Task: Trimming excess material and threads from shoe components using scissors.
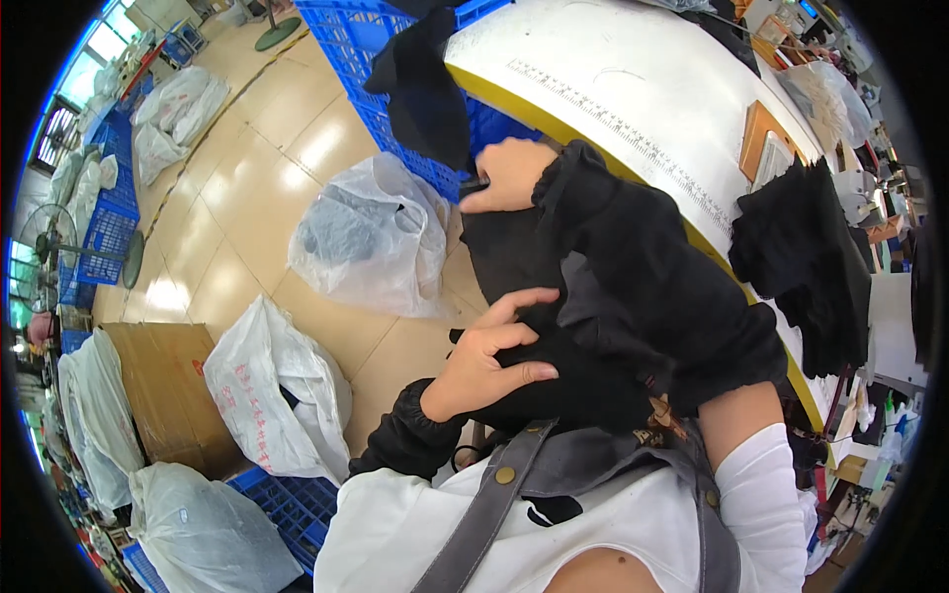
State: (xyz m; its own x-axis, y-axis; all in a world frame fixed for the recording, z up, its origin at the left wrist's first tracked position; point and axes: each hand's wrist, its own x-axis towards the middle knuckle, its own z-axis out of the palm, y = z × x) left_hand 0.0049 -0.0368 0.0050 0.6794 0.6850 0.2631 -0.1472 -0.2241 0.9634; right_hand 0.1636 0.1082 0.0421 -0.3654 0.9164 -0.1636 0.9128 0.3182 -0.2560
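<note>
Black cloth (504,252) lies over my lap and reaches up toward the table's edge. My right hand (509,176), at the end of a black sleeve cover, is closed on the cloth's far end, with a bit of dark material showing between thumb and fingers. Nearer to me, my left hand (484,361) rests on the cloth with its fingers and thumb spread. My right forearm hides part of the cloth. Just beyond my right hand, another black cloth piece (425,94) hangs over the side of a blue plastic crate (346,49).
A white table (613,79) with a yellow edge and printed ruler marks curves along the right. More black cloth (806,257) drapes over its right part. On the tiled floor stand a clear plastic bag (371,237), a white sack (272,390) and a cardboard box (163,385).
</note>
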